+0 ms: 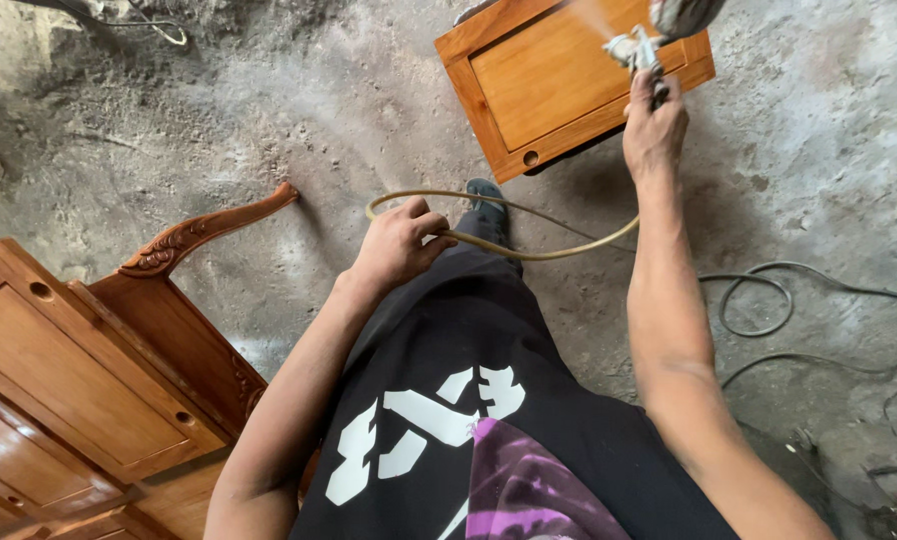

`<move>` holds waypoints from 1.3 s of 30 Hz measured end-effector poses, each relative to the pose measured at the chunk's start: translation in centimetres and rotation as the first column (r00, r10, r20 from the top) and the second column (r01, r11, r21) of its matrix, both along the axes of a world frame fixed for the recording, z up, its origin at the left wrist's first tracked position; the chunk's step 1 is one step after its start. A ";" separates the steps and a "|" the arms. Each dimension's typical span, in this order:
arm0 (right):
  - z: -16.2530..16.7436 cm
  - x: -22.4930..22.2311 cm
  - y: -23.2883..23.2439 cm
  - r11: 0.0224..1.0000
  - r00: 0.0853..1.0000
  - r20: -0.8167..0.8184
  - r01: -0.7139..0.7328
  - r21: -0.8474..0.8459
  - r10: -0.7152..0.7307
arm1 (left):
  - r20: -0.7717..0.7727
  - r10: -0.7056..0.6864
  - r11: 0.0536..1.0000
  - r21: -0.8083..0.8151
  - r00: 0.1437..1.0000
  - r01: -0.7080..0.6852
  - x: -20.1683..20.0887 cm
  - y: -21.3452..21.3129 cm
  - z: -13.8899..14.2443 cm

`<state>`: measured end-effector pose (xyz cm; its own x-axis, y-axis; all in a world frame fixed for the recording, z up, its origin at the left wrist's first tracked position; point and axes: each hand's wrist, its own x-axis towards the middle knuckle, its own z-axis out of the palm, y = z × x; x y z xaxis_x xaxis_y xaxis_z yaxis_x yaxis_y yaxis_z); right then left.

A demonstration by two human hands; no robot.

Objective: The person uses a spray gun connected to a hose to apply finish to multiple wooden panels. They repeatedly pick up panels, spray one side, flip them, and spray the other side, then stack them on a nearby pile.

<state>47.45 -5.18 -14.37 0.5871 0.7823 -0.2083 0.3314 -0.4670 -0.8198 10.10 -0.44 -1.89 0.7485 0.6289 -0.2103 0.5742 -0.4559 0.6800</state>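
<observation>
Hands: right hand (655, 125) grips spray gun (641, 50) | left hand (399, 240) holds hose (529, 252)

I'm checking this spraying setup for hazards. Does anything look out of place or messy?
Mostly the hoses. The tan hose loops over the person's foot, gathered in the left hand while the right hand holds the spray gun. Dark hoses lie in loose coils on the dusty floor.

Right arm stretched forward, right hand (654, 125) fisted, fingers clenched. Left arm bent, left hand (399, 243) curled shut near thigh.
</observation>
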 end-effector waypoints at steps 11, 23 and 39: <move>-1.0 4.5 1.4 0.976 0.978 -0.004 0.210 0.059 -0.210 | 0.022 -0.014 1.000 0.021 1.000 0.014 0.9 -0.5 0.5; -2.1 5.1 0.6 0.972 0.974 0.025 0.221 0.081 -0.223 | 0.039 0.015 1.000 0.020 0.999 -0.016 0.7 -1.3 0.7; -1.0 -3.0 -6.8 0.974 0.974 0.032 -0.224 0.032 0.223 | -0.023 0.073 0.996 -0.044 0.997 -0.074 -0.2 -5.0 -0.3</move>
<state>44.41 -12.01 -15.33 0.4021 0.9007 -0.1646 0.4473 -0.3501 -0.8230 9.94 -5.45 -2.19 0.6955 0.6719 -0.2547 0.6196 -0.3812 0.6862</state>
